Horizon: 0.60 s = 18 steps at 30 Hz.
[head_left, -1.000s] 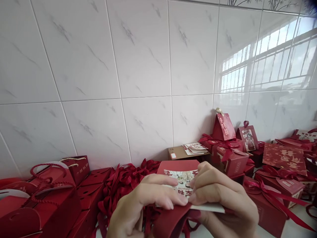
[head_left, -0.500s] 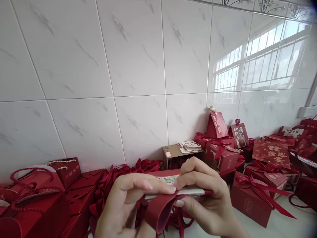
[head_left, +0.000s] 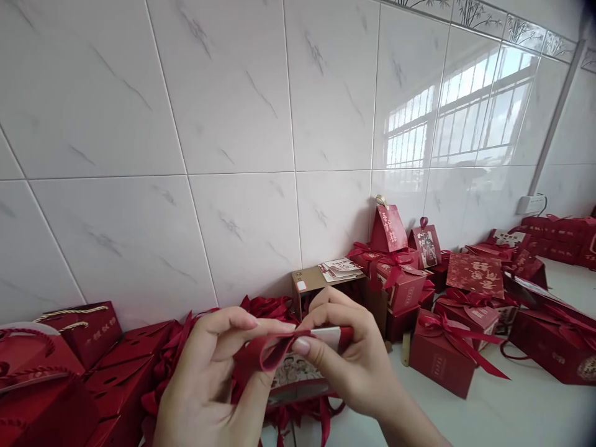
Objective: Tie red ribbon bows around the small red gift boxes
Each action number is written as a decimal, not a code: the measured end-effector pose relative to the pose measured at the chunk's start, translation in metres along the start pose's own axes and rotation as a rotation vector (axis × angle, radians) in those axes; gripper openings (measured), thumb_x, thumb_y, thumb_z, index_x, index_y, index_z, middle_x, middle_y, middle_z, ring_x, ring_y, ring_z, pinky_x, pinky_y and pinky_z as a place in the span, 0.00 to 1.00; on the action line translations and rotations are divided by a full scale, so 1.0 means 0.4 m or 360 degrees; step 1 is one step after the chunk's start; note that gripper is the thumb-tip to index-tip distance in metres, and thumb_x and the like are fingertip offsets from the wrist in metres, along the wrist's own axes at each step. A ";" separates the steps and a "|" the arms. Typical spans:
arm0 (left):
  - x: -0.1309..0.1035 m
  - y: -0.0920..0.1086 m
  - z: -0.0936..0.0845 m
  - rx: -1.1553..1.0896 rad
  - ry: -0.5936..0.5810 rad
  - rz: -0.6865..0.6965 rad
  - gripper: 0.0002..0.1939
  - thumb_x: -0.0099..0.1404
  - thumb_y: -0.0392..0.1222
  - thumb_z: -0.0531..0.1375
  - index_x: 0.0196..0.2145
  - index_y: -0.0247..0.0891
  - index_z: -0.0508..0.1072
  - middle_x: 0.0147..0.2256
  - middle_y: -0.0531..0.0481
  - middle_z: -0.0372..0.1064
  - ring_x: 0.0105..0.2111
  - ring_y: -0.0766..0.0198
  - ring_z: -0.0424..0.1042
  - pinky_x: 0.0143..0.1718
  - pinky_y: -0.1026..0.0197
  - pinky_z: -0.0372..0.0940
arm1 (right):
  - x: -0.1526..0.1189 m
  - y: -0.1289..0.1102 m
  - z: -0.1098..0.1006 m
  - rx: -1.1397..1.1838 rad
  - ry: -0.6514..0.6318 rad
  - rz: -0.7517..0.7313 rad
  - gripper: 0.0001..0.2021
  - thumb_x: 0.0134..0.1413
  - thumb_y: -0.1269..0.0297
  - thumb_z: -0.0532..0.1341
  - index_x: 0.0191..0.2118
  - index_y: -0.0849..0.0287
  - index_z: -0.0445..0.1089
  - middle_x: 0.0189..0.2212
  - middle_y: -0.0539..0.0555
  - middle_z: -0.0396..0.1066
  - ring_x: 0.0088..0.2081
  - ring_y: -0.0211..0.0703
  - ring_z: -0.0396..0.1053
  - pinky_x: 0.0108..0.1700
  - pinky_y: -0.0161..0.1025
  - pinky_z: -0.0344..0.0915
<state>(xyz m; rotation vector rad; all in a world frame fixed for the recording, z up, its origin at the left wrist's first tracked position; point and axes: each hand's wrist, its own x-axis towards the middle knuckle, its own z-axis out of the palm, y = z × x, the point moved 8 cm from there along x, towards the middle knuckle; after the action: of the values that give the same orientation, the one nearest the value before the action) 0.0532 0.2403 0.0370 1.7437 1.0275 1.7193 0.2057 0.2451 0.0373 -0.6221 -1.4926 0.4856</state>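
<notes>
Between my hands is a small red gift box (head_left: 298, 374) with a printed picture panel on its side. A wide red ribbon (head_left: 269, 356) is folded into a loop at the top of the box. My left hand (head_left: 200, 382) is curved around the loop's left side, its fingers and thumb closed on the ribbon. My right hand (head_left: 351, 354) pinches the ribbon where its layers meet, thumb in front and fingers behind. A white strip (head_left: 328, 337) shows beside the right thumb. The box's lower part and far side are hidden.
Red boxes (head_left: 125, 360) and a bag with rope handles (head_left: 88, 332) stand at the left. Bunched ribbons (head_left: 265, 306) lie behind my hands. Cards (head_left: 341, 269) rest on a brown carton (head_left: 305, 279). Ribboned gift boxes (head_left: 440, 351) fill the right, before a tiled wall (head_left: 242, 124).
The box has tipped so its picture panel shows below the ribbon. The loop has swung from hanging down to pointing left, and the view has turned right.
</notes>
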 end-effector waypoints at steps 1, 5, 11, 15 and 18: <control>0.006 -0.012 0.000 0.0014 -0.0056 -0.0058 0.13 0.55 0.41 0.62 0.37 0.45 0.63 0.34 0.54 0.76 0.34 0.61 0.77 0.36 0.65 0.73 | 0.002 0.013 0.002 0.0010 -0.0002 0.0056 0.04 0.47 0.66 0.66 0.27 0.60 0.74 0.26 0.50 0.66 0.28 0.36 0.64 0.32 0.34 0.62; 0.022 -0.048 0.002 0.0047 -0.0272 -0.0264 0.19 0.56 0.47 0.62 0.45 0.44 0.66 0.40 0.48 0.76 0.40 0.56 0.76 0.39 0.61 0.73 | 0.004 0.063 0.014 0.0046 -0.0110 0.0320 0.06 0.47 0.63 0.67 0.28 0.60 0.72 0.28 0.51 0.69 0.32 0.38 0.67 0.38 0.36 0.63; 0.037 -0.040 -0.005 0.0261 -0.0341 -0.0137 0.08 0.60 0.45 0.60 0.34 0.39 0.74 0.36 0.48 0.76 0.37 0.60 0.76 0.37 0.65 0.71 | -0.020 0.094 0.051 0.0117 -0.0431 0.0644 0.08 0.48 0.62 0.66 0.34 0.60 0.72 0.30 0.51 0.72 0.34 0.39 0.69 0.33 0.33 0.65; 0.038 -0.043 -0.002 0.0287 -0.0318 -0.0120 0.07 0.59 0.43 0.62 0.35 0.39 0.75 0.34 0.48 0.76 0.35 0.60 0.76 0.36 0.64 0.71 | -0.025 0.089 0.062 0.0131 -0.0512 0.0626 0.06 0.50 0.64 0.64 0.34 0.60 0.70 0.32 0.50 0.71 0.33 0.37 0.69 0.33 0.32 0.65; 0.035 -0.040 0.000 0.0227 -0.0253 -0.0114 0.07 0.57 0.42 0.63 0.34 0.40 0.77 0.31 0.49 0.77 0.31 0.61 0.76 0.31 0.66 0.71 | -0.026 0.088 0.073 0.0230 -0.0555 0.0643 0.06 0.51 0.64 0.63 0.33 0.60 0.68 0.31 0.50 0.70 0.33 0.36 0.68 0.35 0.33 0.66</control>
<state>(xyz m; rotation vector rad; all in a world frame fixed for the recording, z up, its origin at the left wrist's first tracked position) 0.0494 0.2608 0.0330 1.8737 1.1506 1.4695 0.1791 0.2675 0.0059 -0.7546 -1.6425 1.0479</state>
